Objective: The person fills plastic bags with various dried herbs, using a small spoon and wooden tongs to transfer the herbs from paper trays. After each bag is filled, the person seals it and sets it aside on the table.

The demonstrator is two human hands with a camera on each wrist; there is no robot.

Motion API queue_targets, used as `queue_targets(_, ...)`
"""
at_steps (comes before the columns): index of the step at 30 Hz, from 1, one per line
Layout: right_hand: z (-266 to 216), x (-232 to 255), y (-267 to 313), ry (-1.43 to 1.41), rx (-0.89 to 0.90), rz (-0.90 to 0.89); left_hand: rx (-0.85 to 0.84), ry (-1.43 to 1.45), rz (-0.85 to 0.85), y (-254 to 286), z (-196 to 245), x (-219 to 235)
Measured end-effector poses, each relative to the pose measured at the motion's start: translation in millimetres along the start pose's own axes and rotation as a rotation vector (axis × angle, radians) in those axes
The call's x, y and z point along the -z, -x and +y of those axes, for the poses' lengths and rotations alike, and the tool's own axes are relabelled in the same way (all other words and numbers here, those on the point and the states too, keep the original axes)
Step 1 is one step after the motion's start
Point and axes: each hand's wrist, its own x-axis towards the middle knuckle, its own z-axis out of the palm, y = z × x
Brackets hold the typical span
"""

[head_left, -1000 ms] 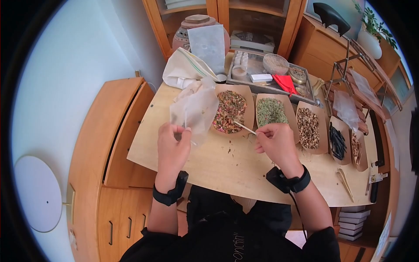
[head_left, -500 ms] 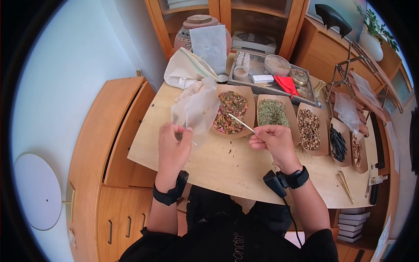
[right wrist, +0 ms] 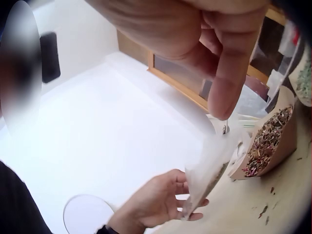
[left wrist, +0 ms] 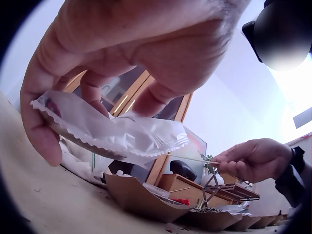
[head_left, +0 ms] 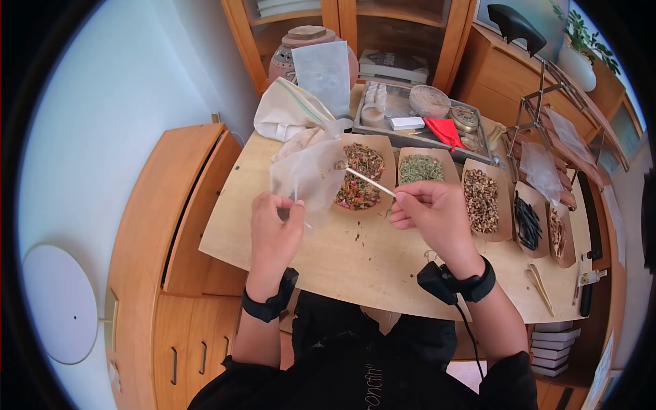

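Observation:
My left hand (head_left: 277,229) pinches a translucent sachet bag (head_left: 307,174) near its lower end, tilted with its upper edge toward the right. Dark bits show through its wall in the left wrist view, where the bag has a zigzag edge. A thin pale stick (head_left: 371,182) is pinched between the thumb and fingers of my right hand (head_left: 437,213). Its far tip, with a small dark clump on it, is right at the bag's upper right edge. Behind it lies a paper tray (head_left: 386,160) of mixed dried herbs (right wrist: 268,144), with reddish bits among them.
To the right stand paper trays of green herb (head_left: 422,171), brown chopped pieces (head_left: 480,201), black strips (head_left: 527,219) and pale slices (head_left: 557,232). Behind are a white cloth pouch (head_left: 290,113) and a grey tray (head_left: 478,150). Wooden tweezers (head_left: 540,290) lie at the right.
My right hand has raised the stick out of the mixed herbs and swung its tip left to the bag's edge. The left hand keeps its grip on the bag almost in place.

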Motion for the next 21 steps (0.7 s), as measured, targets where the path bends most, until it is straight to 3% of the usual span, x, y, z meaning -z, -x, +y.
queue_targets(6, -8, -13, -1, 0.319, 0.227, -0.061, -0.083, 0.003, 0.064, 3, -3, -3)
queue_targets(8, -7, -6, 2, 0.361, 0.369, 0.147, -0.115, -0.034, 0.106, 3, -5, 0)
queue_targets(9, -4, 0, 4, 0.363, 0.367, 0.143, -0.022, 0.0, 0.056, 3, -2, 4)
queue_targets(10, 0, 9, 6, 0.438, 0.305, 0.156, 0.068, 0.036, 0.005, 2, -1, 7)
queue_targets(12, 10, 19, 11, 0.486, 0.156, 0.149, 0.075, 0.05, 0.01, 2, -6, 7)
queue_targets(16, 26, 16, 13, 0.431, 0.085, 0.12, 0.089, 0.091, -0.001, 2, -12, 4)
queue_targets(21, 40, 1, -3, 0.122, -0.123, 0.007, 0.054, 0.079, -0.007, 3, -9, 5)
